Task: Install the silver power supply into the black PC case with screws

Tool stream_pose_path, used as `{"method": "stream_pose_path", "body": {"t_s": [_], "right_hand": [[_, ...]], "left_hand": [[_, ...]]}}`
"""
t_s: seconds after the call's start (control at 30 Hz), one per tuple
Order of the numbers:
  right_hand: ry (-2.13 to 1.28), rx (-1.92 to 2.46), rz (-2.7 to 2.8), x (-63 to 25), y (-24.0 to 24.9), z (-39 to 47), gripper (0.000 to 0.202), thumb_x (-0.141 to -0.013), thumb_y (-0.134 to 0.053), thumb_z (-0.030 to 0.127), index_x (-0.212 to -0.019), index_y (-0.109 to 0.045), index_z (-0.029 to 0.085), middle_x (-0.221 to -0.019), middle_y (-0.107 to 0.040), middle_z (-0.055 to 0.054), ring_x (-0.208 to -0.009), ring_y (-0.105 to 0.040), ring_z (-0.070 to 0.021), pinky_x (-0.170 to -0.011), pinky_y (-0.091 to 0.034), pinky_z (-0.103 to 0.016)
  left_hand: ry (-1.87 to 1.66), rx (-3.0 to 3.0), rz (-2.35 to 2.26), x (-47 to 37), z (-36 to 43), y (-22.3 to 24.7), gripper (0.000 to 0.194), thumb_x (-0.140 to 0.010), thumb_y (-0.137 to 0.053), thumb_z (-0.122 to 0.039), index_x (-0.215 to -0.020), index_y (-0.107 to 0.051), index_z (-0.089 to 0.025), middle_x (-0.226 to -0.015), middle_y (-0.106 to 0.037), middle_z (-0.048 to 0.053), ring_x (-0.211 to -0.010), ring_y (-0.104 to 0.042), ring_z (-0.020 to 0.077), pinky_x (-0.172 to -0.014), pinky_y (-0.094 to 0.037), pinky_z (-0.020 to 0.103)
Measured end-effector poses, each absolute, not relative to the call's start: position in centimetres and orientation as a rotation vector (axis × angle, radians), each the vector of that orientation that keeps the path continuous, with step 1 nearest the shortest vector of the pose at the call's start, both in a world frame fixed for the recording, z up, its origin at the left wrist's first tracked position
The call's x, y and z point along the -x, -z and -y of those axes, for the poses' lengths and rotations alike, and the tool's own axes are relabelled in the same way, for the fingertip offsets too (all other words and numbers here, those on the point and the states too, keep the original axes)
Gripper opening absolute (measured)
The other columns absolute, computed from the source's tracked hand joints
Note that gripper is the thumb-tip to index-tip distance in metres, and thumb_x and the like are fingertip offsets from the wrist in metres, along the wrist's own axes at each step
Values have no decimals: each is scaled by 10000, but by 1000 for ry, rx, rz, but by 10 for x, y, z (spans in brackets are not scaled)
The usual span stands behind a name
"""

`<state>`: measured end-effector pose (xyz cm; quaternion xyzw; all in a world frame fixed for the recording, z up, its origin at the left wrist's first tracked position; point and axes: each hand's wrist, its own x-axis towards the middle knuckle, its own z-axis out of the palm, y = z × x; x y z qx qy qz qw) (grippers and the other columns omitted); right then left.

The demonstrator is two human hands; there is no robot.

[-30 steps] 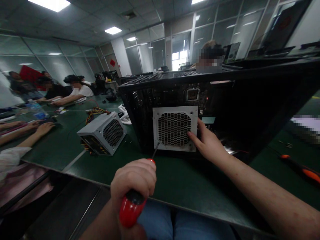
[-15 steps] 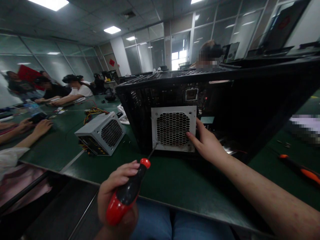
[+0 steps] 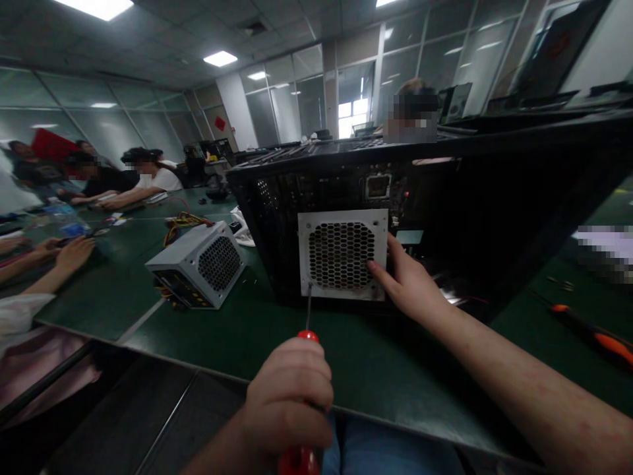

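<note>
In my left hand [image 3: 291,396], fingers wrapped round the handle, is a screwdriver [image 3: 307,336] with a red and black grip. Its shaft points away from me, and the tip meets the lower left corner of a grey power supply [image 3: 341,254]. Only the honeycomb grille face of this power supply shows; its depth is hidden. My right hand [image 3: 408,277] grips its right edge, thumb on the front and the other fingers out of sight behind. Around and behind it stands a black computer case [image 3: 494,218] with an open side facing me and a circuit board inside.
A second grey power supply [image 3: 200,264] with coloured cables sits to the left on the green table [image 3: 198,340]. To the right lie an orange and black screwdriver [image 3: 591,330] and several small screws [image 3: 558,284]. Other people sit at the far left, one person's hand [image 3: 74,254] nearby.
My left hand has swung right and its grip has turned over the handle, so the screwdriver now stands nearly straight to the corner. My right hand stays put.
</note>
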<state>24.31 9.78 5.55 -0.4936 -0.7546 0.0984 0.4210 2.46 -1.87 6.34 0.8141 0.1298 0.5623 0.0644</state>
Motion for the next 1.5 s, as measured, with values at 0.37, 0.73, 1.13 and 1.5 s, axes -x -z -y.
{"method": "stream_pose_path", "body": {"t_s": [0.37, 0.73, 1.13, 1.5], "right_hand": [[-245, 1240, 1892, -243, -57, -98, 638, -904, -466, 433, -1417, -221, 144, -1255, -501, -158, -1133, -512, -271, -935, -426, -499], [-229, 1249, 1890, -243, -56, -99, 650, -891, -462, 437, -1417, -225, 137, -1252, -507, -165, -1127, -520, -276, -918, -438, -499], [-96, 1148, 1856, -242, -52, -100, 632, -882, -458, 449, -1389, -280, 115, -1256, -506, -173, -1113, -523, -294, -909, -449, -486], [185, 777, 1942, -215, -101, -27, 296, -896, -473, 278, -1193, -463, 274, -1074, -576, -18, -997, -550, -178, -905, -465, -311]], "left_hand": [[-1519, -2328, -169, -17, 4, -98, 368, -891, -401, -408, -613, -485, -181, -449, -515, -14, -435, -536, 106, -542, -495, 265], [-1553, -2090, -292, -2, 0, -116, 353, -708, -606, -504, -596, -498, -187, -461, -510, -24, -430, -508, 113, -488, -452, 282], [-1564, -1995, -284, -2, -4, -107, 366, -764, -574, -531, -617, -537, -198, -464, -525, -19, -440, -505, 123, -501, -439, 292], [-1481, -1941, -349, 1, -6, -121, 323, -779, -580, -514, -688, -604, -205, -519, -566, 2, -493, -529, 152, -557, -470, 342]]}}
